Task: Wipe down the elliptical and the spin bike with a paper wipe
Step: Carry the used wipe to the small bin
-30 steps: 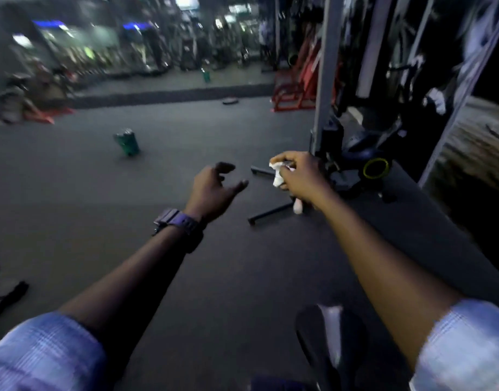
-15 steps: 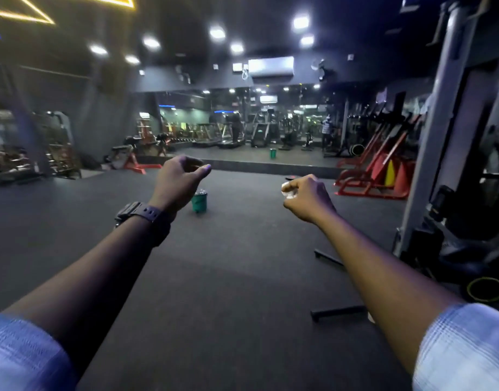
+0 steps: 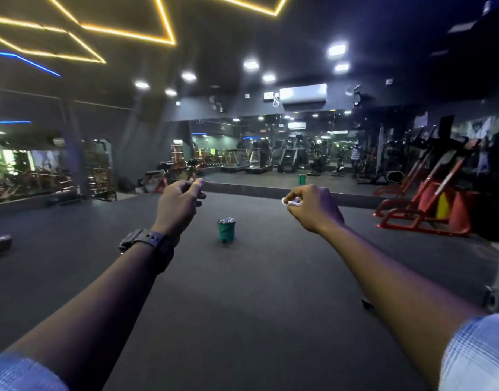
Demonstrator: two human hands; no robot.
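Out over the dark gym floor (image 3: 242, 306), both arms reach forward at chest height, well apart. My right hand (image 3: 313, 207) is curled shut, thumb and fingers pinching a small crumpled paper wipe (image 3: 291, 202), of which only a white scrap shows. My left hand (image 3: 179, 204) is loosely curled and holds nothing that I can see; a dark watch (image 3: 146, 242) sits on that wrist. Between the two hands, farther off, a green bin (image 3: 226, 229) stands upright on the floor. Red-framed machines (image 3: 428, 204) stand at far right. Treadmills (image 3: 259, 158) line the far mirrored wall. Elliptical and spin bike: I cannot pick them out.
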